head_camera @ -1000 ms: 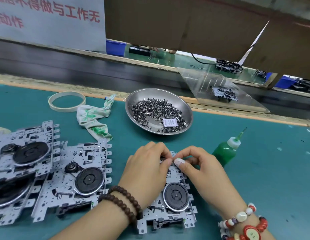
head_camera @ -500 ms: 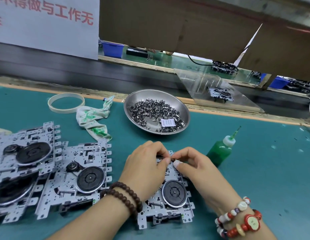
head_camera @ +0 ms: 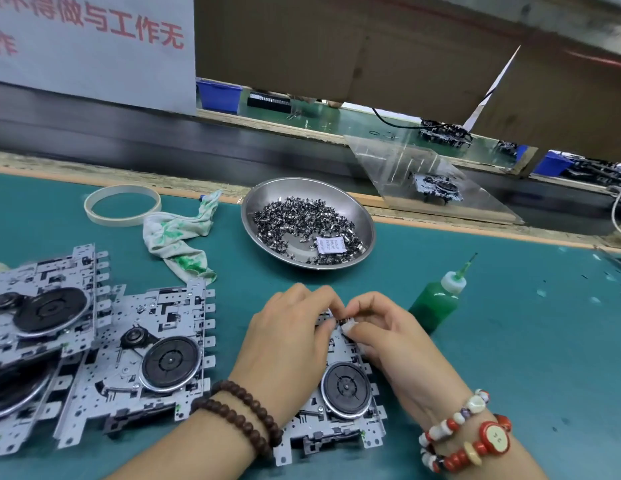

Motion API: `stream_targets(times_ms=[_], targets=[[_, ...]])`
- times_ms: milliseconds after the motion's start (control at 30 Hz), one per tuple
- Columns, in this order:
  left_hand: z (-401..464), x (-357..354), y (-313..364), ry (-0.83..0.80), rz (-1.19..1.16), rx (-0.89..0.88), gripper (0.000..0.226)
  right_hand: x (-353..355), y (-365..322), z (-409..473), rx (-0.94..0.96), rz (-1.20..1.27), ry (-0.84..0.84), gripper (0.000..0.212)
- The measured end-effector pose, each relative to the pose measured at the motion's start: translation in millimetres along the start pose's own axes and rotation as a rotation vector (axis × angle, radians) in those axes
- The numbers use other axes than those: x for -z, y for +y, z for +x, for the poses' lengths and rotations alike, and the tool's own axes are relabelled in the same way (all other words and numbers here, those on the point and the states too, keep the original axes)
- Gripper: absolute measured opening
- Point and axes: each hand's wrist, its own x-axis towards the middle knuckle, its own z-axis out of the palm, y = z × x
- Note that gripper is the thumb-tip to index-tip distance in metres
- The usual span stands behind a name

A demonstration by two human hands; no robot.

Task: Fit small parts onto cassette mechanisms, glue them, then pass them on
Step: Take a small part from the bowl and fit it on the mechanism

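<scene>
Teal table point(head_camera: 510, 358) in a factory, conveyor behind. Lower centre: left hand point(head_camera: 288, 344) and right hand point(head_camera: 382, 337) meet over the top edge of a cassette mechanism point(head_camera: 340, 410), fingertips pinching a small part point(head_camera: 344, 322) into place. Mechanism looks stiff, thin sheet metal w/ sharp tabs; best held by its edges. Part is tiny, prob. easy to drop. Steel bowl point(head_camera: 357, 209) of parts upper centre; green glue bottle point(head_camera: 437, 299) right. Sign point(head_camera: 90, 46) upper left, red Chinese text, partly cut off.
</scene>
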Motion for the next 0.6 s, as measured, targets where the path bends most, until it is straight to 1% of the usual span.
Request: stream_targets(times_ms=[200,367,467,533,600], targets=[[-2,2,0,-0.012,0.037,-0.053,0.018,-2,-3,0,-0.035,0.012,0.01,0.022],[-5,3,3,-0.042,0.088,-0.066,0.025,-2,-5,-3,-0.061,-0.001,-0.008,0.022],[-7,1,2,-0.031,0.11,-0.061,0.027,-2,-6,-5,-0.052,-0.014,-0.022,0.019],[-7,1,1,-0.006,0.066,-0.044,0.027,0,-6,-9,-0.024,-0.035,-0.034,0.015],[-8,1,2,0.017,-0.023,-0.023,0.031,7,-4,-18,0.037,-0.106,0.003,0.013]])
